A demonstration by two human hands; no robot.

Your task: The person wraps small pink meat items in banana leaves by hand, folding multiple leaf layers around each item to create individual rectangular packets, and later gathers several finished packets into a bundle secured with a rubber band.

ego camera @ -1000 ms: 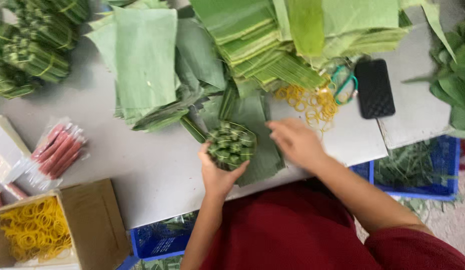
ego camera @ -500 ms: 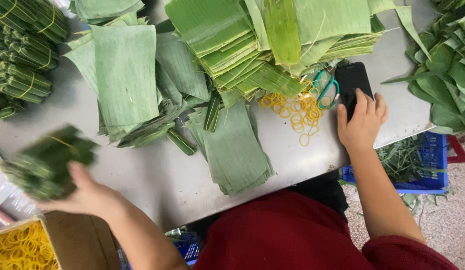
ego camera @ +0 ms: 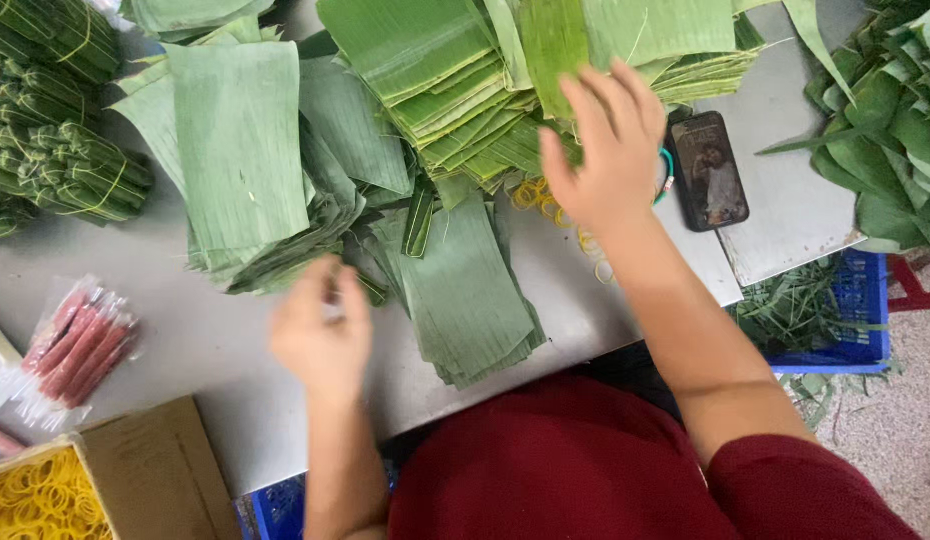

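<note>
Nearest the camera, a dark red garment [ego camera: 605, 470] is seen at the bottom of the view, with both bare forearms reaching out from it over a grey counter [ego camera: 215, 350]. At the near left corner a cardboard box [ego camera: 145, 470] is set, and yellow rubber bands [ego camera: 40, 500] are heaped in a compartment beside it. A clear packet of reddish sticks [ego camera: 75, 345] is laid just beyond the box.

The left hand [ego camera: 323, 325] is blurred above the bare counter; its fingers appear loosely curled, and whether anything is pinched in them cannot be told. Just to its right a stack of cut banana-leaf sheets [ego camera: 465, 290] is laid near the counter's front edge, and a second stack of larger leaf sheets [ego camera: 240, 150] is spread beyond the hand.

The right hand [ego camera: 605, 150] is raised with fingers spread wide and nothing gripped, over a pile of folded leaf strips [ego camera: 455, 90] further back. Loose yellow rubber bands [ego camera: 545, 200] are scattered on the counter beneath it. Just right of the hand a dark phone [ego camera: 710, 170] is laid flat, and part of a teal ring is visible between the 2.

At the far left, tied leaf bundles [ego camera: 55, 150] are stacked. At the right, loose whole leaves [ego camera: 900, 110] are heaped, and a blue crate [ego camera: 845, 320] of green trimmings is seen below the counter edge
</note>
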